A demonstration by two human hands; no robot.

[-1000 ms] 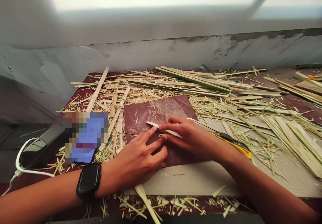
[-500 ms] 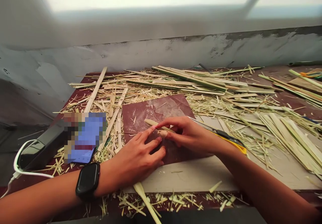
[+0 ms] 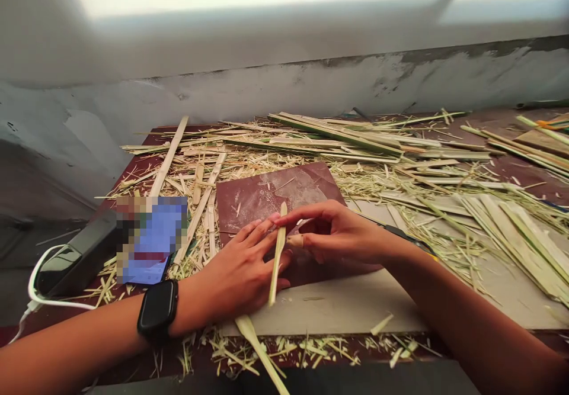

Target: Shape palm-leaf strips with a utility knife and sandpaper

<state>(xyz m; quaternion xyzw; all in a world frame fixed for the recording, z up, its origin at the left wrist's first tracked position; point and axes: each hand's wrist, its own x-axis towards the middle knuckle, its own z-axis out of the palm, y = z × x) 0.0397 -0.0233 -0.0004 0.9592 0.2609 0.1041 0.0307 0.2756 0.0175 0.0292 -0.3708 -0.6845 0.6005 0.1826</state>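
Note:
A short, pale bamboo piece [image 3: 277, 259] stands out lengthwise between my hands, its upper end at my right fingertips and its lower part over my left hand. My right hand [image 3: 326, 229] pinches it near the top with index finger and thumb. Palm down, my left hand [image 3: 251, 265] has its fingers spread on the reddish-brown sheet [image 3: 249, 202], fingertips touching the piece. A longer bamboo strip [image 3: 258, 347] sticks out below my left hand toward the front edge. Under my right forearm lies a cutter knife [image 3: 402, 236], mostly hidden.
A phone [image 3: 155, 244] with a blurred screen and a black box [image 3: 80, 256] with a white cable lie at the left. Bamboo strips [image 3: 338, 134] and shavings cover the back; split strips [image 3: 518, 244] lie right, on a pale board [image 3: 355, 303].
The short piece has swung from lying slantwise beside my right fingers to pointing toward me across my left hand. My right forearm now covers more of the cutter knife.

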